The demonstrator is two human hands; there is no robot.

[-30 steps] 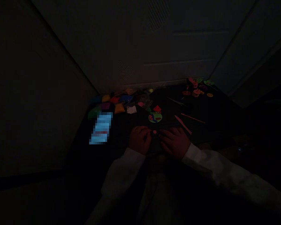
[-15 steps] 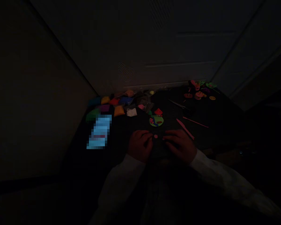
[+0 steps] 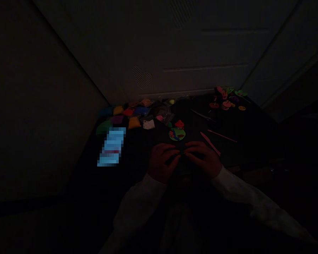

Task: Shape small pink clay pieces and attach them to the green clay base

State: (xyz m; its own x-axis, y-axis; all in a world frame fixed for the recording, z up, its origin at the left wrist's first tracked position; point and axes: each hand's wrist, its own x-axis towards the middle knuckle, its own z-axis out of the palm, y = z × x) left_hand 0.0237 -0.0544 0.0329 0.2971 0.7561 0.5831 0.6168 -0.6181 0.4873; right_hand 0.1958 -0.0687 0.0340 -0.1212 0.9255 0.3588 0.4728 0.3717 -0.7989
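In the dim head view my left hand point(image 3: 163, 162) and my right hand point(image 3: 203, 159) meet at their fingertips above the dark table. Both are closed in a pinch, and what lies between the fingers is too small and dark to make out. Just beyond them stands a round green clay piece point(image 3: 180, 134) bearing a red mushroom-like cap point(image 3: 179, 123) and blue, pink and brown bits. To the right of my right hand lie a pink clay knife point(image 3: 210, 144) and a thin pink stick tool point(image 3: 222, 136).
Bags of coloured clay point(image 3: 134, 122) line the table's back left. A lit, blurred phone-like screen point(image 3: 111, 146) lies at the left. Scissors point(image 3: 201, 114) are behind the pink tools. Several small clay figures point(image 3: 226, 105) stand at the back right, near the pale wall panel point(image 3: 206, 67).
My hands have come together, the left moving right, until the fingertips meet. A small pink disc that showed between them is now out of sight.
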